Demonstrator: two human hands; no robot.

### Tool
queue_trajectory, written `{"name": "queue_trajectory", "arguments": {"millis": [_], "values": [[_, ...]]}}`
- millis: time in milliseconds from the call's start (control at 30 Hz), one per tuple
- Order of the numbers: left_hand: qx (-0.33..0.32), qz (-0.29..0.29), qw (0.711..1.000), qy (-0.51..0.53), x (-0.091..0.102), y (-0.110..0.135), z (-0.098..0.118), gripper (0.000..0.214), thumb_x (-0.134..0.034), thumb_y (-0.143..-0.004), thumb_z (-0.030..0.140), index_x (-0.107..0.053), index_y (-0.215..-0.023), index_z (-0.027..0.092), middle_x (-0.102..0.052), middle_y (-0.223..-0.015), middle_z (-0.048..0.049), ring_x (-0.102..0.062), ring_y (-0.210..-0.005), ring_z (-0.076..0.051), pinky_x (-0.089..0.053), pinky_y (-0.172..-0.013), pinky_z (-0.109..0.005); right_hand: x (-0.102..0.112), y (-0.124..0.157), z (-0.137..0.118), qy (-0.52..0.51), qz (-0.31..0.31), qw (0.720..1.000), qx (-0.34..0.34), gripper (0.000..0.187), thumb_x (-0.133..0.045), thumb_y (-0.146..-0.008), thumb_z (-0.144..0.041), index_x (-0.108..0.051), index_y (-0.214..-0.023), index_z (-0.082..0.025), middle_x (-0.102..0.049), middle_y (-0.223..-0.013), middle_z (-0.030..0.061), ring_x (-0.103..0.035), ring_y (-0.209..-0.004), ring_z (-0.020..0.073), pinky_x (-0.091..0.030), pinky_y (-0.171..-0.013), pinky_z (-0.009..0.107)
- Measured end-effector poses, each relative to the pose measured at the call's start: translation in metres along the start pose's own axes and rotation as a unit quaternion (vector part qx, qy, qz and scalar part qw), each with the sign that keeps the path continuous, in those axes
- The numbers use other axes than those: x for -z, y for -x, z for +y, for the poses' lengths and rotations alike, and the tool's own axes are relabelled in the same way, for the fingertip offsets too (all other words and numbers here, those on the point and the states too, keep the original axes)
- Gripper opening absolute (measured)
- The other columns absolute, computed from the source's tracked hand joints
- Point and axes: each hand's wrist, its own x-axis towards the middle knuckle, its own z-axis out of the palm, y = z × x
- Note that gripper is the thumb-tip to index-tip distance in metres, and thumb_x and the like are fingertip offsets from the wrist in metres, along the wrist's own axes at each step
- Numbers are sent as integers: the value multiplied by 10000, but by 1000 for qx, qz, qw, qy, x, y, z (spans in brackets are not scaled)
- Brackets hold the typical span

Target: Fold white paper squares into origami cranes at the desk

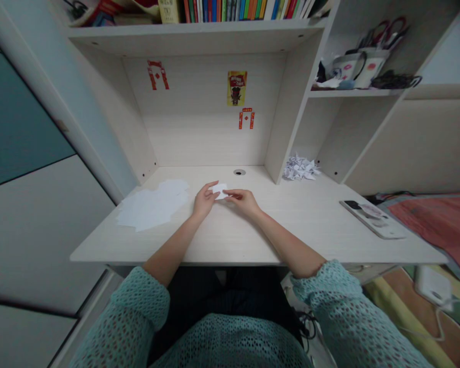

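Between my two hands, just above the desk, is a small white piece of paper (220, 190). My left hand (205, 198) grips its left side with thumb and fingers. On the right side, my right hand (244, 199) pinches the paper's edge. To the left on the desk lies a spread of overlapping white paper sheets (153, 204). A heap of small folded or crumpled white paper pieces (301, 168) sits in the lower right compartment of the shelf.
The white desk (233, 240) has a round cable hole (239, 172) near its back panel. A phone (371, 220) lies at the right. Above, a shelf holds a row of books (237, 10), and cups (370, 64) with scissors stand on the right shelf.
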Motion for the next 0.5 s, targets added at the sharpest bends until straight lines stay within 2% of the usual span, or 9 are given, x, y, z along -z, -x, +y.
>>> {"name": "queue_trajectory", "arguments": {"millis": [133, 300, 500], "values": [[-24, -16, 999, -35, 0, 3, -1, 494, -617, -736, 287, -527, -1218, 233, -664, -836, -38, -603, -685, -125, -438, -566, -196, 0, 1, -1, -2, 11, 1000, 1, 308, -682, -685, -379, -705, -913, -175, -705, -875, 77, -617, -685, 155, -485, -648, 282], [-24, -21, 999, -29, -1, 4, 3, 505, -605, -741, 271, -508, -1233, 216, -659, -812, -37, -597, -665, -126, -431, -553, -197, 1, 2, -4, 1, -3, 1000, 25, 396, -726, -629, -371, -673, -967, -173, -672, -803, 53, -591, -668, 143, -477, -607, 260], [-64, -18, 996, -66, -1, 5, 7, 455, -599, -748, 254, -550, -1199, 212, -603, -682, 5, -578, -663, -122, -460, -655, -227, 1, 2, -3, 20, 4, 1000, 22, 335, -690, -674, -374, -669, -955, -194, -680, -910, 65, -602, -707, 148, -480, -643, 267]]}}
